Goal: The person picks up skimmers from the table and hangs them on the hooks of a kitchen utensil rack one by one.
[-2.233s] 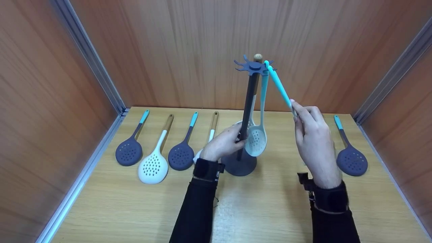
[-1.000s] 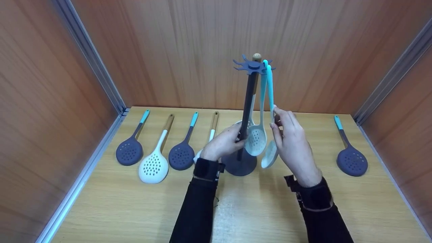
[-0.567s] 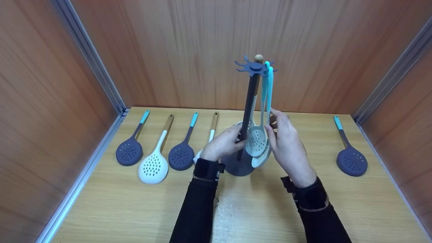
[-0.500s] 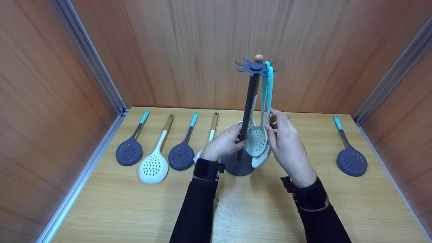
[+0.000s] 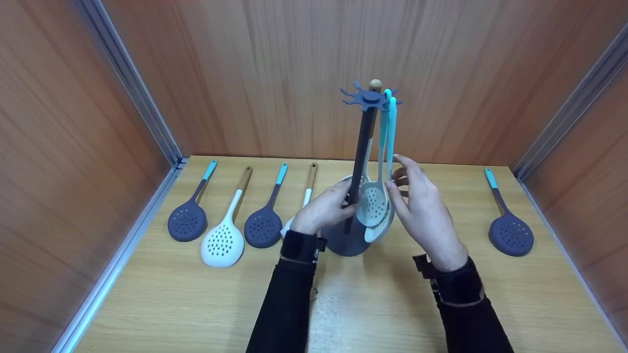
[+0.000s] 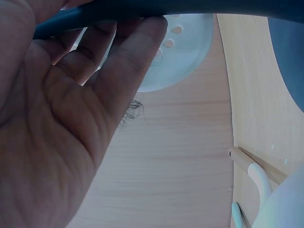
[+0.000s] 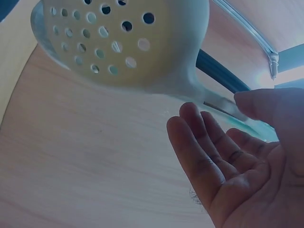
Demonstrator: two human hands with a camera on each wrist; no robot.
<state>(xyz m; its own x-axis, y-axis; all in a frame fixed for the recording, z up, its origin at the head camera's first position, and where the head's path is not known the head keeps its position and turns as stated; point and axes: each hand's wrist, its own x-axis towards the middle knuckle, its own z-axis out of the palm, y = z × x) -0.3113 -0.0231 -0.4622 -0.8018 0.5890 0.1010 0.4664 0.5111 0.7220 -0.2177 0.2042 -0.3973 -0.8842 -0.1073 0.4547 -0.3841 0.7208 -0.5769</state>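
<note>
A dark utensil stand (image 5: 362, 147) with a hook crown (image 5: 370, 98) rises from a round base (image 5: 347, 241) at the table's middle. My left hand (image 5: 338, 202) grips its pole (image 6: 142, 7) low down. Two white perforated skimmers with teal handles hang from the crown, one (image 5: 373, 203) in front and one (image 5: 380, 228) behind it. My right hand (image 5: 403, 184) is just right of them, fingers spread and straight; its thumb tip is at a handle. In the right wrist view the skimmer head (image 7: 123, 42) hangs above my open palm (image 7: 228, 161).
On the wooden table (image 5: 382, 304) lie a dark skimmer (image 5: 187, 223), a white one (image 5: 223, 242), another dark one (image 5: 263, 226) and a wooden-handled one (image 5: 310, 180) partly hidden by my left hand. A dark skimmer (image 5: 511, 235) lies at the right. Wood-panel walls enclose three sides.
My right hand swung the teal-handled skimmer from tilted outward to hanging straight down on the crown, then let go and spread its fingers. My left hand stayed on the pole.
</note>
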